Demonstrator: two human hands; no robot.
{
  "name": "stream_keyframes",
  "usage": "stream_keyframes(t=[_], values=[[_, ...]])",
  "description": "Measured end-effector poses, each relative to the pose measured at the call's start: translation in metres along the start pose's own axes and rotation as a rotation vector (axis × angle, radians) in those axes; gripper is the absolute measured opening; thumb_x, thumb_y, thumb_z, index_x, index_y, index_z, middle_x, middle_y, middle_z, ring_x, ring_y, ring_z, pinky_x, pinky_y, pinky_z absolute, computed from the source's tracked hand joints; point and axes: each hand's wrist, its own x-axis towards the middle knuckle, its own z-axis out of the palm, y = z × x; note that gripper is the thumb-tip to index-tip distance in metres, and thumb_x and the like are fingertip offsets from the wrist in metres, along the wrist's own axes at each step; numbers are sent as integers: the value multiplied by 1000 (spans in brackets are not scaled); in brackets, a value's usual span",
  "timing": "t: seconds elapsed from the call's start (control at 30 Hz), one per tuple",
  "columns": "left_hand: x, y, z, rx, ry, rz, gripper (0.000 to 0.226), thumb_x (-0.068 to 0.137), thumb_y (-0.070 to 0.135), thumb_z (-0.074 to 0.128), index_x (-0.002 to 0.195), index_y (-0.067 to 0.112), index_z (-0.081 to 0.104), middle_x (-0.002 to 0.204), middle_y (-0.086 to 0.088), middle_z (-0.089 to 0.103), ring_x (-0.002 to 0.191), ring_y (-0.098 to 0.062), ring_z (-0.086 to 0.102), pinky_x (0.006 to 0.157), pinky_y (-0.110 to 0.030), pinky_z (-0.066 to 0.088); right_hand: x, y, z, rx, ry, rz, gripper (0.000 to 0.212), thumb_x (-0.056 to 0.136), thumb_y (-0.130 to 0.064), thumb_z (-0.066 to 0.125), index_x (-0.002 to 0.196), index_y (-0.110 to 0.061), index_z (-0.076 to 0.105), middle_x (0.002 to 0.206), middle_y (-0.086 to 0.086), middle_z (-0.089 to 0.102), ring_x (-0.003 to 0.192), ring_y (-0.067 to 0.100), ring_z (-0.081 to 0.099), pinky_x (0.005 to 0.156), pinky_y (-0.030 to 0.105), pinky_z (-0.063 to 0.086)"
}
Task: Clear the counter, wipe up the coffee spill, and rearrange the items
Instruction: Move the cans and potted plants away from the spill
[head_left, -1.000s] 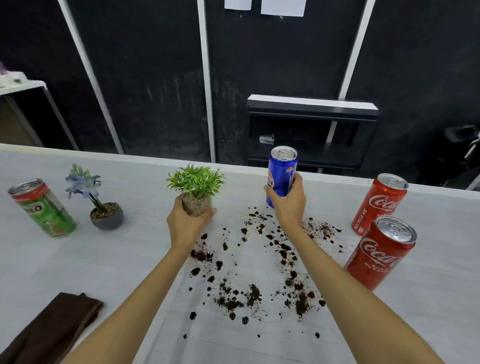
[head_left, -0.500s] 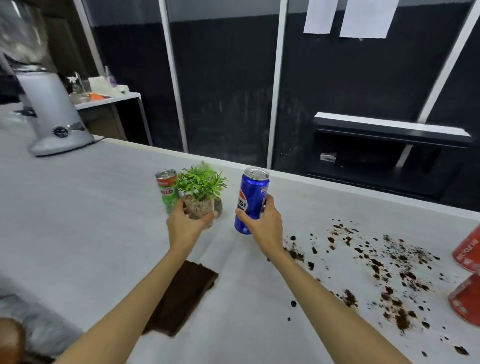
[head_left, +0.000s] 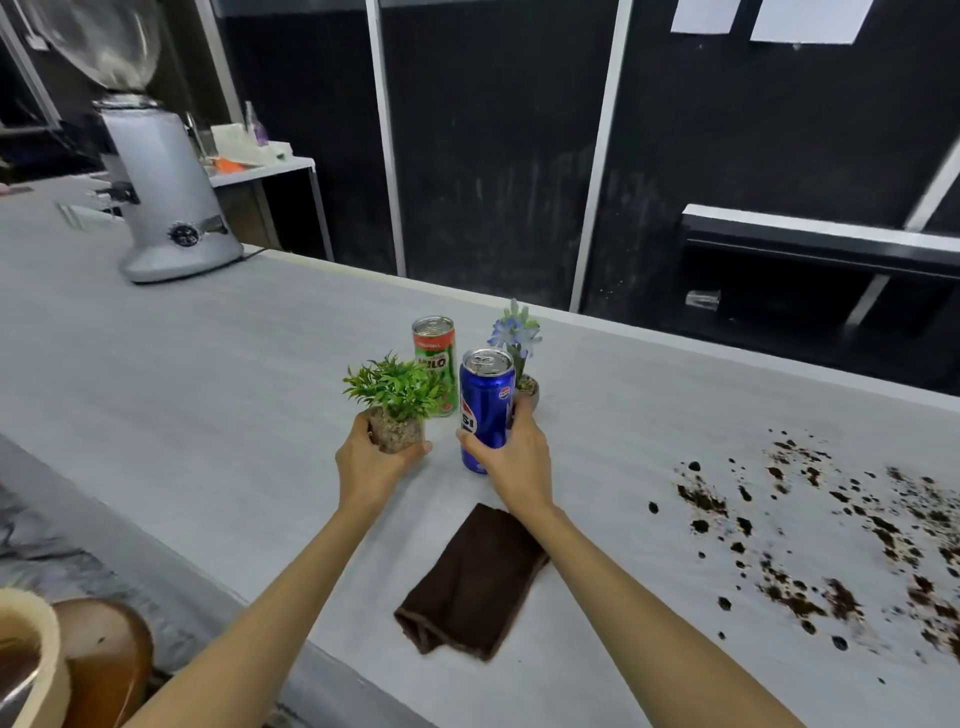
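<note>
My left hand (head_left: 370, 464) grips the stony pot of a small green plant (head_left: 396, 399) low over the grey counter (head_left: 208, 395). My right hand (head_left: 515, 458) holds a blue Pepsi can (head_left: 485, 403) upright beside it. Just behind them stand a green Milo can (head_left: 435, 349) and a blue flower in a small pot (head_left: 519, 347). A folded brown cloth (head_left: 471, 581) lies near the front, under my right forearm. Dark coffee grounds (head_left: 831, 535) are scattered across the counter at the right.
A silver coffee grinder (head_left: 161, 192) stands at the back left of the counter. A wooden bowl and a pale rim (head_left: 62, 660) show at the bottom left corner. The counter's far edge runs diagonally behind the cans, with a black shelf unit (head_left: 821, 280) beyond.
Both hands carried the plant and the Pepsi can leftward, away from the spill and the red cans, to a spot in front of the Milo can and the blue flower.
</note>
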Motion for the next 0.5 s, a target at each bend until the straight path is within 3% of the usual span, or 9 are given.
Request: stream_keyframes(t=[0.27, 0.4, 0.5], values=[[5, -7, -1, 0, -106, -27, 79, 57, 29, 85, 124, 16, 45, 120, -7, 58, 98, -14, 50, 78, -26, 42, 0, 4, 4, 21, 12, 23, 67, 72, -45, 72, 125, -23, 38, 125, 0, 57, 111, 18, 56, 89, 33, 49], [-2, -4, -3, 91, -156, -175, 105, 56, 22, 86, 140, 5, 25, 139, -15, 44, 126, -29, 43, 101, -40, 40, -7, 7, -6, 22, -5, 19, 77, 69, -49, 73, 131, -25, 34, 133, -3, 51, 116, 13, 51, 92, 30, 46], [-29, -2, -3, 87, -105, -179, 97, 60, 17, 84, 137, 0, 29, 141, -20, 38, 129, -32, 39, 102, -40, 37, -17, 15, -21, -13, 13, 33, 80, 69, -52, 71, 134, -27, 31, 136, -3, 47, 118, 13, 49, 93, 28, 42]])
